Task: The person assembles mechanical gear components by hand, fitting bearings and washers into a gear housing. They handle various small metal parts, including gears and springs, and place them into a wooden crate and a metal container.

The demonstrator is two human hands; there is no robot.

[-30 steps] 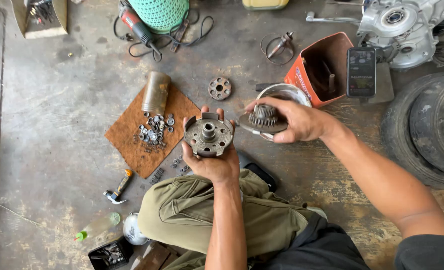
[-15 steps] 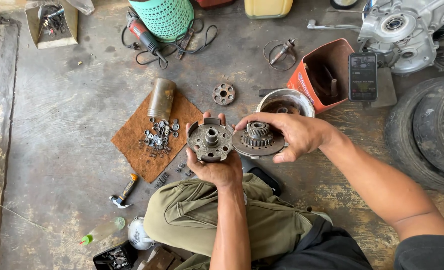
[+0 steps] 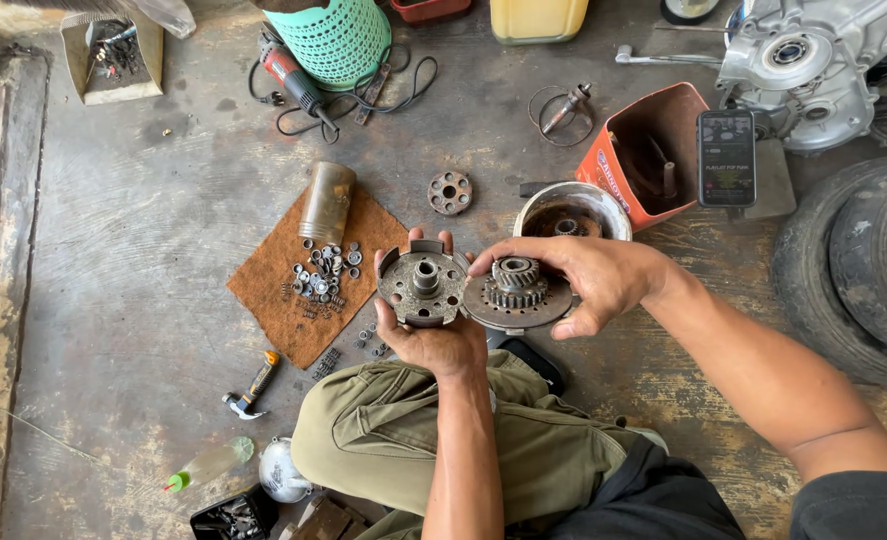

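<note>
Left hand (image 3: 433, 340) cups the round hub (image 3: 423, 287), fingers wrapped under it. Right hand (image 3: 593, 280) pinches the toothed gear plate (image 3: 516, 292), rims touching, gear just right of the hub, both shafts pointing up.

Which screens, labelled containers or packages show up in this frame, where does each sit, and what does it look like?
Phone: upright against the red tin's right side, upper right; dark rectangular screen, lit, with small text.
Red tin: open box on the floor, behind the right hand; orange-red, white label on its front edge.
Yellow jug: top centre, squarish; no label shows.
Clear bottle: lying at lower left, green cap; no label shows.
</note>
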